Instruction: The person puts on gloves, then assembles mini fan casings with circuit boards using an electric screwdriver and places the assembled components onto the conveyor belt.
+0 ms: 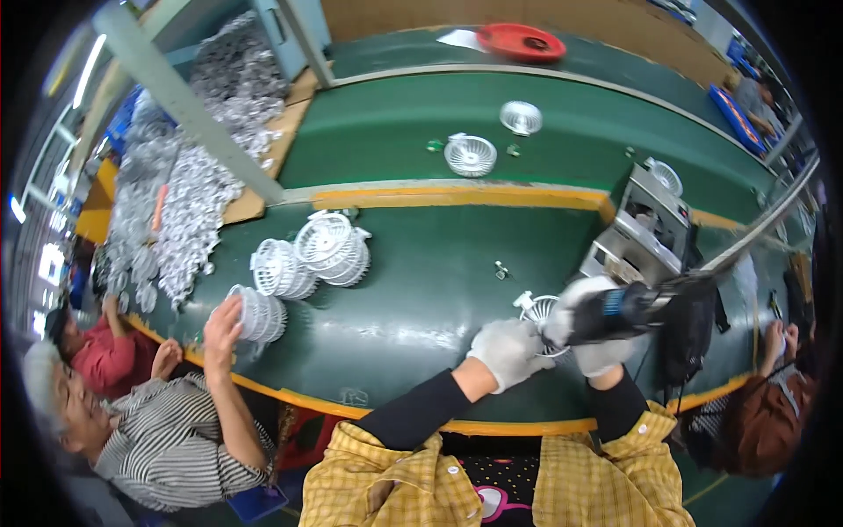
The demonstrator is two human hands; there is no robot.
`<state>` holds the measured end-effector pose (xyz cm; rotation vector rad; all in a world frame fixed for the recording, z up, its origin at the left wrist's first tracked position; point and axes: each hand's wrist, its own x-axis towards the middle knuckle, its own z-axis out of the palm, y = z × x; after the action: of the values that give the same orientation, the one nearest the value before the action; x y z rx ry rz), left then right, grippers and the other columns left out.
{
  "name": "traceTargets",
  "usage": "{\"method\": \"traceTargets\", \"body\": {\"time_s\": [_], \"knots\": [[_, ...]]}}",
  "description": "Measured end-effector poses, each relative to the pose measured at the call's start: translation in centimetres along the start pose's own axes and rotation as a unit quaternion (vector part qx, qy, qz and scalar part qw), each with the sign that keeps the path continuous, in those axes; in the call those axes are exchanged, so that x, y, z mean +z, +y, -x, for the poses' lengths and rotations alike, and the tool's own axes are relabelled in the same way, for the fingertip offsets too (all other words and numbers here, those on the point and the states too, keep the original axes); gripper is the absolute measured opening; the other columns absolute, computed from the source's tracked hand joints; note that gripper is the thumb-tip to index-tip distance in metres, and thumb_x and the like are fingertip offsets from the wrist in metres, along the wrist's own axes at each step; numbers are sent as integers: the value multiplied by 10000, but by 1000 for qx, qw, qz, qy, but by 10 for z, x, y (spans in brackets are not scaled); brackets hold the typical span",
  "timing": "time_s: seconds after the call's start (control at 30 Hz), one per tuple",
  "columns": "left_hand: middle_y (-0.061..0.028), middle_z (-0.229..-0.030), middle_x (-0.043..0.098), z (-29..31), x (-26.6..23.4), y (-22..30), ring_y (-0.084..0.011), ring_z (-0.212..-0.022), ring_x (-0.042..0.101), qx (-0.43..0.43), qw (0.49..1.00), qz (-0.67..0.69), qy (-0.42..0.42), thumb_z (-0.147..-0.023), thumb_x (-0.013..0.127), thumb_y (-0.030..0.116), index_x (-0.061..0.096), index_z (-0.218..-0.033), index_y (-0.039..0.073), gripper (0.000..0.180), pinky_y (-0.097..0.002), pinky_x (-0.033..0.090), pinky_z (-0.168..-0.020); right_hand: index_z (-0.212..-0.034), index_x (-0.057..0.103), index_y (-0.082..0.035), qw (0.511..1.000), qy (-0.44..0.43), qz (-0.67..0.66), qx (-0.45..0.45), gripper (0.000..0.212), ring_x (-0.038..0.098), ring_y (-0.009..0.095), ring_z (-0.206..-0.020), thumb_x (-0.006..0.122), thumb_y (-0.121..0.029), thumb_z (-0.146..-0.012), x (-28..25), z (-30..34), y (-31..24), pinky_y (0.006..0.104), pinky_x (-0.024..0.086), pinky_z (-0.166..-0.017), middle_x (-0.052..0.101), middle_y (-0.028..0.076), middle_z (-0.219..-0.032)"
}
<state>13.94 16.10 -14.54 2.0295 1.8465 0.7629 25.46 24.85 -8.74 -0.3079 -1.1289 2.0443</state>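
Open room to the left, crowding to the right.
Bare green tabletop (413,281) runs from the left hand (509,353) to the white grille stacks (332,253), which block that side with a co-worker's hand (225,328); one small part (500,270) lies in between. Rightward, the black power driver (606,314) and metal box (648,220) obstruct; behind the driver, room seems tight, though blur obscures it.

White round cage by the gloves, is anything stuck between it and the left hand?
Nothing visible is: the gloved left hand is right at the edge of the white round cage.
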Motion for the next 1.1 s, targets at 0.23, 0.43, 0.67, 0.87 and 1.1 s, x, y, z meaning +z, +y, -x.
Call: {"method": "traceTargets", "body": {"time_s": [0.23, 0.43, 0.67, 0.87, 1.1], "knots": [[-206, -1073, 559, -9, -78, -61, -343, -1007, 554, -89, 897, -177, 395, -793, 625, 166, 597, -1066, 60, 294, -443, 459, -833, -968, 520, -51, 959, -61, 98, -260, 713, 450, 166, -417, 498, -723, -731, 7, -13, -70, 287, 373, -407, 479, 33, -569], [-212, -1230, 497, 29, -159, -130, -346, -1119, 500, -295, 808, -237, 451, -811, 640, 215, 595, -1112, 39, 352, -407, 391, -954, -989, 498, -47, 965, 3, 131, -226, 749, 447, 139, -427, 540, -740, -707, -10, 12, -74, 249, 362, -409, 479, 25, -586], [-131, -1003, 657, 11, -119, -168, -132, -896, 609, -323, 833, 120, 433, -846, 663, 246, 509, -1173, -59, 473, -247, 469, -799, -996, 479, -52, 975, 33, 112, -188, 807, 479, 138, -473, 628, -752, -624, -21, 22, -79, 275, 395, -436, 504, 32, -628], [-206, -1303, 463, 4, -84, -50, -308, -1201, 477, -136, 961, 80, 226, -673, 750, 206, 622, -1063, 7, 456, -337, 381, -997, -1007, 486, -73, 965, 104, 148, -188, 852, 452, 130, -480, 497, -839, -634, -25, -19, -91, 279, 384, -488, 470, 9, -634], [-189, -1280, 432, 11, -37, -2, -318, -1096, 534, 17, 971, 211, 113, -603, 819, 147, 669, -821, 59, 280, -367, 464, -885, -977, 513, -33, 953, 123, 228, -158, 854, 476, 120, -470, 542, -814, -631, -27, -48, -81, 262, 420, -477, 501, 32, -591]]}}
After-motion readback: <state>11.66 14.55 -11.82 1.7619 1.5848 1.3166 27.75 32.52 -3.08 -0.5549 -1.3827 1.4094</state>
